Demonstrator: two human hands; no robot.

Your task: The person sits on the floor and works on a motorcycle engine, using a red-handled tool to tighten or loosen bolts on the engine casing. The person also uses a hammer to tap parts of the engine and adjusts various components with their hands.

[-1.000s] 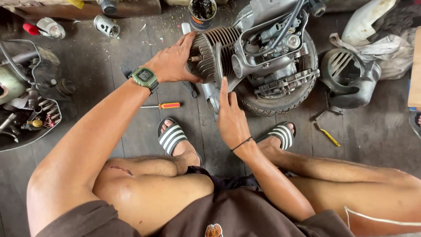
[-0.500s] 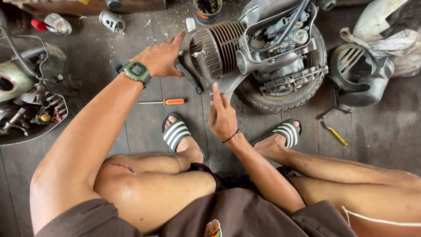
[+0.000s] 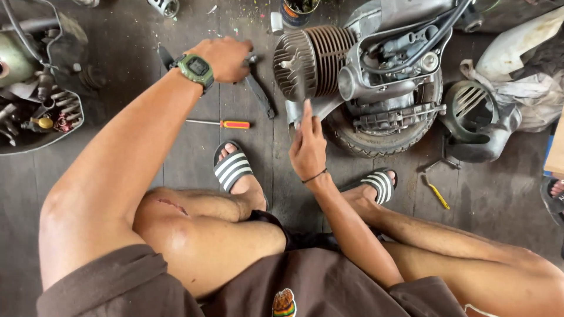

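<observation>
Engine [image 3: 364, 76] sits on the floor [image 3: 117, 147] ahead of me, a tyre [image 3: 376, 132] under it. Screwdriver [image 3: 220, 124] lies left of it, beyond my left sandal [image 3: 233, 169]. Parts tray [image 3: 35, 111] far left. Fan cover [image 3: 476, 120] right of engine. Can [image 3: 298, 12] behind it.

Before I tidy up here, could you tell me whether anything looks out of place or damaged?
Tools lie loose on the floor: an orange-handled screwdriver near the striped sandal and a yellow-handled one further right. The fan cover lies detached beside the engine. The left knee has a scrape.
</observation>
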